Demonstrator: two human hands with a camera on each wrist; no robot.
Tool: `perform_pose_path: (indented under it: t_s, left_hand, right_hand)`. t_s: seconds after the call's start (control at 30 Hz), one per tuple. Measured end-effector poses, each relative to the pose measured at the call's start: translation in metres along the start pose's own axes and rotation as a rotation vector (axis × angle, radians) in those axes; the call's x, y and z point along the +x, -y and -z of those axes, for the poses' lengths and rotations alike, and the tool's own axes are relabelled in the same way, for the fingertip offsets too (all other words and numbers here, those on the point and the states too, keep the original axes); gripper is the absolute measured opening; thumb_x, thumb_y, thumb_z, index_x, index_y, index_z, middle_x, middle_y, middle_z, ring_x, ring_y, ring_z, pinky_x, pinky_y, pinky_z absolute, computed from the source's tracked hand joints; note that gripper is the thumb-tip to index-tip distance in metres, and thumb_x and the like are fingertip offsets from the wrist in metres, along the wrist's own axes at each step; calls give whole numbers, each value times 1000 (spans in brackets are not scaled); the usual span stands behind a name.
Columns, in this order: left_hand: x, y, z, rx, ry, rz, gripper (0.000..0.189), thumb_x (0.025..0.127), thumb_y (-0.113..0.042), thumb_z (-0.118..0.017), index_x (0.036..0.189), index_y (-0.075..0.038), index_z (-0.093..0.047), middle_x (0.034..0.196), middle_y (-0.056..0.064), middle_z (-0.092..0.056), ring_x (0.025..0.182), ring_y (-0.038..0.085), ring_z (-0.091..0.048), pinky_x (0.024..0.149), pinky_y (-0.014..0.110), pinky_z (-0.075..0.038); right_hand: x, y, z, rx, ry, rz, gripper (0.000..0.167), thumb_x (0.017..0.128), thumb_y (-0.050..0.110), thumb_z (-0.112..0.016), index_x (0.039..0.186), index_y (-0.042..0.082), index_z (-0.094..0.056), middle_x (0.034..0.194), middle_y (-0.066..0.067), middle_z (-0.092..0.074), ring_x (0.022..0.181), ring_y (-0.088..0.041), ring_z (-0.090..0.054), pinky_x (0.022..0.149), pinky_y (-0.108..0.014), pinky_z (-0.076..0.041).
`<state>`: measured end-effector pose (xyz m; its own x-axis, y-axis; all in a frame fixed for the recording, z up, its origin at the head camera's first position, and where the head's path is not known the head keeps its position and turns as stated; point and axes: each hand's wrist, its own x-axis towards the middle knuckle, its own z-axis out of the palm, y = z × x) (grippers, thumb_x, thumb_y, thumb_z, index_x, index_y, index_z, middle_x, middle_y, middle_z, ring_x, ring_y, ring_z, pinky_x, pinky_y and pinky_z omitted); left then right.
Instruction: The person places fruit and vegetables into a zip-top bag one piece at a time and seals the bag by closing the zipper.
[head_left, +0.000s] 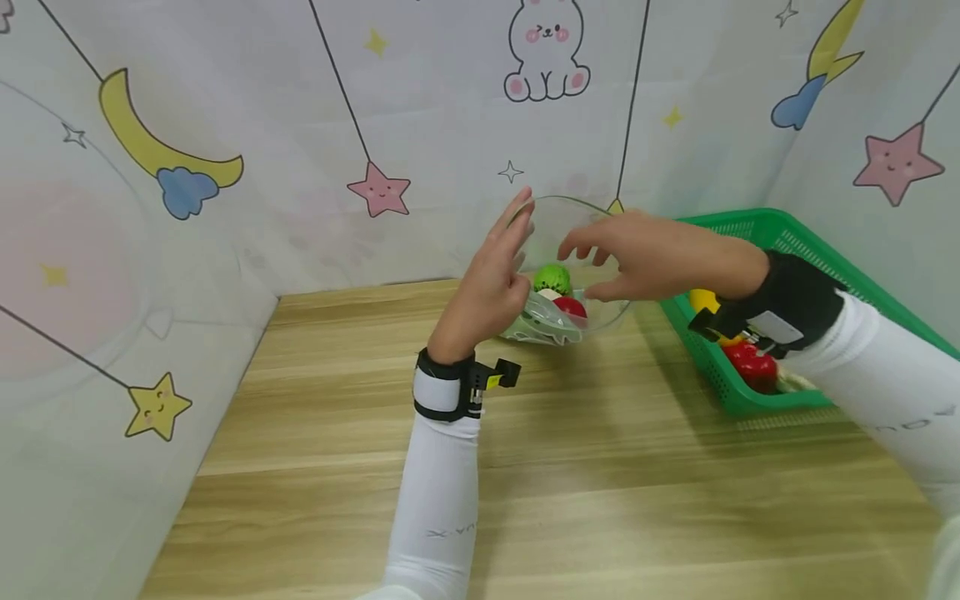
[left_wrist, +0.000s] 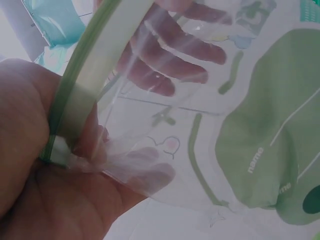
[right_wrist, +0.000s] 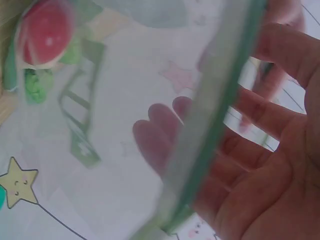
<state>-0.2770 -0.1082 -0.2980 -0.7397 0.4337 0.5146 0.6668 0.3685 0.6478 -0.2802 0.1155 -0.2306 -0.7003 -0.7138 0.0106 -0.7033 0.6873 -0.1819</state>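
Note:
A clear zip bag (head_left: 542, 327) with green leaf-like printing and a green zip edge stands near the wall. Inside show a green ball-like item (head_left: 552, 278), a red round item (head_left: 570, 307) and something pale. My left hand (head_left: 487, 283) is against the left side of the bag's mouth, its fingers straight and pointing up. In the left wrist view, the zip edge (left_wrist: 75, 75) crosses its palm. At the right side of the mouth is my right hand (head_left: 641, 254), thumb and fingers spread apart. Its fingers (right_wrist: 155, 135) show through the plastic in the right wrist view.
A green plastic basket (head_left: 750, 404) stands at the right with red and yellow produce-like items in it, partly hidden by my right arm. The wooden table (head_left: 337, 417) meets a white printed cloth wall (head_left: 435, 100) behind the bag and at both sides.

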Motion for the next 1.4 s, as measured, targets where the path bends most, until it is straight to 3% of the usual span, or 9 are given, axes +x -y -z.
perform_pose_path:
  t_s: [0.13, 0.27, 0.47, 0.6, 0.73, 0.87, 1.17, 1.4]
  left_hand:
    - [0, -1, -2, -20, 2, -6, 85, 84, 24, -37, 161, -7, -22, 171, -8, -6, 152, 26, -33, 114, 40, -42]
    - [0, -1, -3, 3, -2, -34, 84, 83, 24, -36, 160, -4, -22, 172, -3, -6, 152, 27, -33, 113, 37, -42]
    - [0, -3, -2, 35, -5, -59, 83, 82, 24, -36, 160, -1, -22, 172, 4, -8, 151, 31, -34, 108, 31, -48]
    - [0, -5, -2, 44, -8, -59, 82, 83, 24, -37, 159, 0, -22, 171, 5, -8, 151, 32, -35, 101, 30, -54]
    - [1, -7, -4, 49, -4, -62, 81, 83, 24, -36, 159, -1, -23, 172, 3, -8, 152, 27, -32, 109, 32, -48]
    - [2, -7, -8, 66, 13, -57, 81, 82, 23, -34, 159, -1, -24, 172, 2, -7, 153, 24, -31, 113, 33, -43]
    - [-2, -1, -8, 55, 14, -36, 82, 82, 25, -36, 159, 0, -23, 172, 2, -6, 151, 33, -33, 113, 39, -44]
    - [-1, -1, -8, 6, 14, -37, 83, 83, 24, -34, 161, -3, -20, 172, -1, -5, 152, 33, -31, 115, 45, -40]
  right_hand:
    - [-15, 6, 18, 53, -59, -4, 44, 90, 17, -74, 133, 13, -60, 129, -7, -67, 106, -23, -69, 87, -43, -61]
    - [-31, 3, 35, 39, -153, 5, 42, 93, 18, -72, 133, 15, -60, 124, -9, -69, 104, -24, -72, 84, -42, -62]
    - [-44, -39, 48, -50, -239, -115, 42, 96, 22, -68, 136, 13, -58, 122, -17, -70, 106, -33, -72, 85, -47, -61]
    - [-52, -76, 46, -61, -188, -221, 43, 98, 25, -64, 138, 9, -55, 126, -23, -66, 112, -41, -68, 87, -54, -58]
    - [-58, -108, 39, -31, -105, -312, 46, 100, 29, -60, 140, 7, -52, 130, -27, -63, 116, -45, -65, 88, -56, -57]
    - [-60, -135, 27, -2, -47, -353, 47, 100, 29, -60, 139, 4, -52, 130, -30, -62, 116, -48, -63, 88, -56, -57]
    - [-55, -172, -18, 65, 78, -372, 48, 98, 32, -63, 134, 1, -56, 118, -28, -70, 104, -43, -69, 81, -52, -57]
    - [-58, -186, -35, 44, 98, -417, 47, 98, 30, -62, 134, 0, -56, 117, -31, -69, 102, -44, -68, 81, -54, -56]
